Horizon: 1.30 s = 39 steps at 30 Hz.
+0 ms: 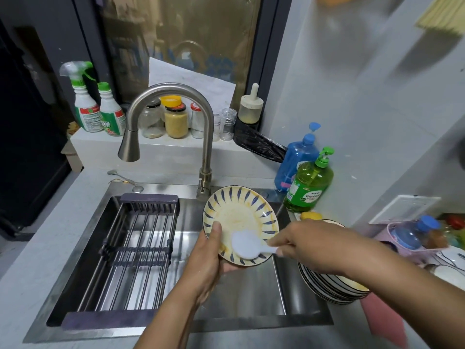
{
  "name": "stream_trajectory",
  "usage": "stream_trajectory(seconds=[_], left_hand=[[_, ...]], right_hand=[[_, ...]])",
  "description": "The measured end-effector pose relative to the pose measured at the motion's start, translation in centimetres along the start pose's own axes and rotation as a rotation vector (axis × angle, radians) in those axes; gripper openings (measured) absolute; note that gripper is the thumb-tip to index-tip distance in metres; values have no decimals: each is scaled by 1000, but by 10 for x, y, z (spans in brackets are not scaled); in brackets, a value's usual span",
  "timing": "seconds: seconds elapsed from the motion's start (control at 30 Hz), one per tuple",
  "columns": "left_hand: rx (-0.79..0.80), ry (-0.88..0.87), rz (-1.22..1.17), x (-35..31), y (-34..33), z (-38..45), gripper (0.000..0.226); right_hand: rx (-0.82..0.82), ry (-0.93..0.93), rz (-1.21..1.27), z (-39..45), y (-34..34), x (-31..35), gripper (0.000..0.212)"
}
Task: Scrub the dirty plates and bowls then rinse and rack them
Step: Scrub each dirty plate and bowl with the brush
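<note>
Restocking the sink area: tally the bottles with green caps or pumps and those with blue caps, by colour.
Green: 3, the spray bottle, the capped bottle beside it, and the pump bottle.
Blue: 2, the soap bottle behind the pump bottle, and the water bottle in the pink basket.
Total: 5

A pale countertop [42, 248] is seen around a steel sink [251, 293]. Across the sink's left half a dark drying rack [136, 248] is laid. On the counter to the right, a stack of plates [327, 285], a green soap bottle [308, 187] and a blue bottle [297, 159] are stood, with a pink cloth [385, 321] nearby
</note>
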State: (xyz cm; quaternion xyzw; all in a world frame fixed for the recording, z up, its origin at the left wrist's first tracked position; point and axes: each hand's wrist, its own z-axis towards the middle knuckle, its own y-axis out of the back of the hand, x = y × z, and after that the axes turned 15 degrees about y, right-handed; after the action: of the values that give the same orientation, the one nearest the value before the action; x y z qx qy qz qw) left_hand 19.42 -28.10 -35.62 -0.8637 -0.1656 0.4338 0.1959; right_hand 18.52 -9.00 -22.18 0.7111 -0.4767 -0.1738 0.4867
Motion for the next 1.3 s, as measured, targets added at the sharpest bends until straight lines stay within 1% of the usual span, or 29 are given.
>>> stream_trajectory(seconds=[0.1, 0.2, 0.27, 0.3, 0.37, 0.43, 0.5, 0.53, 0.6, 0.67, 0.73, 0.87, 0.97, 1.07, 1.3], left_hand=[[39, 27, -4, 4, -12, -3, 52], [97, 33, 47, 11, -18, -5, 52], [72, 30, 47, 11, -19, -4, 49], [44, 31, 50, 9, -20, -2, 49], [15, 52, 55, 5, -24, 4, 48], [-8, 76, 91, -2, -33, 8, 47], [-51, 76, 195, -6, -46, 15, 48], [-77, 64, 264, -5, -56, 19, 49], [-118, -20, 405, -4, -75, 27, 49], [-141, -107, 536, 2, -97, 35, 46], [-156, -112, 592, 10, -118, 43, 44], [-125, -96, 672, 24, -149, 60, 42], [-111, -88, 821, 31, -167, 70, 43], [-108, -86, 965, 39, -178, 81, 49], [-135, -57, 1108, 54, -185, 101, 46]], right_hand=[[-127, -19, 8, 11, -5, 1, 33], [-189, -127, -120, 17, 1, -12, 24], [-200, -209, -179, 11, 5, -26, 18], [-207, -214, -161, 7, 5, -34, 16], [-265, -177, -21, -5, 4, -46, 18], [-432, -139, 298, -17, 7, -54, 21], [-601, -132, 614, -27, 16, -62, 20], [-667, -143, 723, -35, 21, -66, 19], [-767, -134, 823, -48, 32, -70, 20], [-836, -127, 826, -59, 38, -75, 25], [-876, -140, 808, -68, 38, -80, 28], [-914, -147, 800, -80, 28, -86, 24], [-895, -171, 792, -88, 20, -88, 26], [-884, -200, 812, -94, 10, -95, 22], [-837, -248, 776, -106, 2, -109, 29]])
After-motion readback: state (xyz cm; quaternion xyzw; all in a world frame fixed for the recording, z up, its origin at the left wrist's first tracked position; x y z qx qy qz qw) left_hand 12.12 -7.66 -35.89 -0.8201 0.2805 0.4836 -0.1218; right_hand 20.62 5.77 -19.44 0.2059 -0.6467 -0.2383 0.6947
